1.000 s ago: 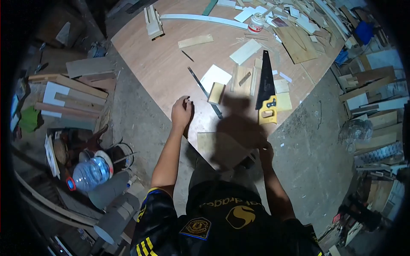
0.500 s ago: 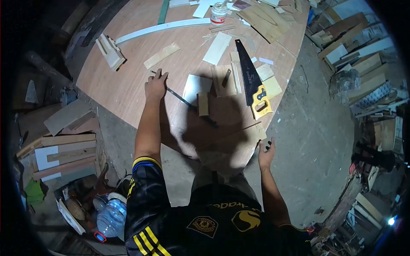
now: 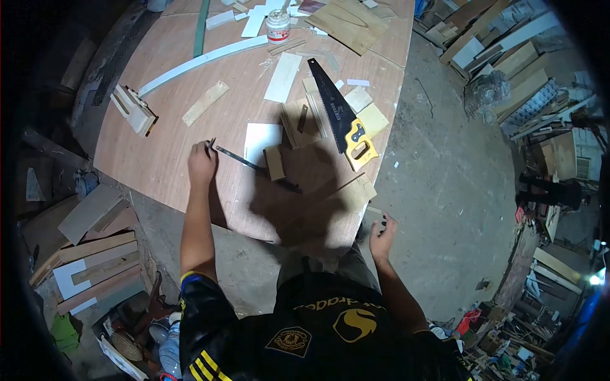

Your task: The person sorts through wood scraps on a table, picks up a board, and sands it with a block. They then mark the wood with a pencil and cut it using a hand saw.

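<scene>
My left hand [image 3: 202, 165] is over the left part of the wooden table, fingers pinched around a small, dark, pointed thing I cannot make out. Just right of it, a dark narrow strip [image 3: 238, 158] runs diagonally past a white square sheet [image 3: 263, 138] and a small wooden block [image 3: 274, 162]. My right hand [image 3: 382, 240] hangs off the table's near right edge, fingers loosely curled and apart, holding nothing visible. Nearest to it on the table is a pale wood piece [image 3: 360, 190]. A handsaw with a yellow handle [image 3: 360, 145] lies farther up.
On the table [image 3: 152, 159] are a curved white strip [image 3: 203, 58], a wooden tool [image 3: 135, 112], a jar [image 3: 278, 26] and a wood panel [image 3: 349, 25]. Scrap wood [image 3: 101, 273] lies on the floor at left. Another person [image 3: 551, 192] is at the far right.
The view has shifted, so the table items appear farther left. My left hand has come off the dark strip's end. My right hand has moved slightly away from the table corner.
</scene>
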`<state>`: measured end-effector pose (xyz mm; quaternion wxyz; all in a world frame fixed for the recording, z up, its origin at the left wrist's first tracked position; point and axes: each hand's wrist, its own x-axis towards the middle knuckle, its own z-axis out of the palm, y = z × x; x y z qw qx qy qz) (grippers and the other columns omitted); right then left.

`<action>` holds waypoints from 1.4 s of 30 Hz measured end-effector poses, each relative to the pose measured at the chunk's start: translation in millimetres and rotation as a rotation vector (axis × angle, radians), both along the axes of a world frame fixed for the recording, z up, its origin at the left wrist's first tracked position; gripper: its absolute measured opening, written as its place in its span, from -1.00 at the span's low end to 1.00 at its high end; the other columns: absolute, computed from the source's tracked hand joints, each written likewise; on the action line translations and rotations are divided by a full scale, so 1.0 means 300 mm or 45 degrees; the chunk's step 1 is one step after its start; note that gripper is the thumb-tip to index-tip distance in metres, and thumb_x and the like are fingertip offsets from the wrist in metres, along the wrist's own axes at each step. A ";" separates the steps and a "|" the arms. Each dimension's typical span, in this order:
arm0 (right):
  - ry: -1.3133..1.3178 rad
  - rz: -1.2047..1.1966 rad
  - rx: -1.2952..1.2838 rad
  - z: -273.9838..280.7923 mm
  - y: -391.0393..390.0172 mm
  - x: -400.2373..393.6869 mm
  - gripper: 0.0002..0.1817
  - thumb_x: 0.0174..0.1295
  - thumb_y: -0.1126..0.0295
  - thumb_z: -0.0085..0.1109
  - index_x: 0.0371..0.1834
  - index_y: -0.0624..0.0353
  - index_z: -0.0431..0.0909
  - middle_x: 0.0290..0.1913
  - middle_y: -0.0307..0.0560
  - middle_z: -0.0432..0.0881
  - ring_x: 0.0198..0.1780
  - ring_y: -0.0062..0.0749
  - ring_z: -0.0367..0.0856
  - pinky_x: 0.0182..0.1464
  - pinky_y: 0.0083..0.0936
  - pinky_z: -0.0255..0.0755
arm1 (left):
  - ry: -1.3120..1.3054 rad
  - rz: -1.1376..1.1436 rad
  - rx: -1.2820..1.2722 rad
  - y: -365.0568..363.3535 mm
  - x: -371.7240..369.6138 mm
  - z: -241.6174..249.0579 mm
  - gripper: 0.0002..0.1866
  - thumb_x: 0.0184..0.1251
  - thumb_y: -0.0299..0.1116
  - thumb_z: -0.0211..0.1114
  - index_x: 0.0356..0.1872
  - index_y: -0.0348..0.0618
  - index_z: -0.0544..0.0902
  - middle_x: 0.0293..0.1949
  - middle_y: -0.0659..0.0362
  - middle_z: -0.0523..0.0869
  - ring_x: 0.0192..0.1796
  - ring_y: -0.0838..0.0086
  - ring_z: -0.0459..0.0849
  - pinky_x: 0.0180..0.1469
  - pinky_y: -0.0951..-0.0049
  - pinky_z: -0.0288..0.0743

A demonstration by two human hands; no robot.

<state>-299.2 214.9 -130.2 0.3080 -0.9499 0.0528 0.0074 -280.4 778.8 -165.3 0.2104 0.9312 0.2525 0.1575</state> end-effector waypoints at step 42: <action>0.003 0.586 0.421 0.029 0.202 -0.046 -0.77 0.25 0.41 0.07 -0.09 0.23 0.60 -0.07 0.23 0.56 0.02 0.25 0.49 0.13 0.02 0.40 | 0.126 -0.342 0.074 -0.318 -0.310 0.119 -0.84 0.07 -0.51 0.36 -0.33 -0.01 0.79 -0.03 0.06 0.57 -0.04 0.15 0.54 -0.01 0.18 0.46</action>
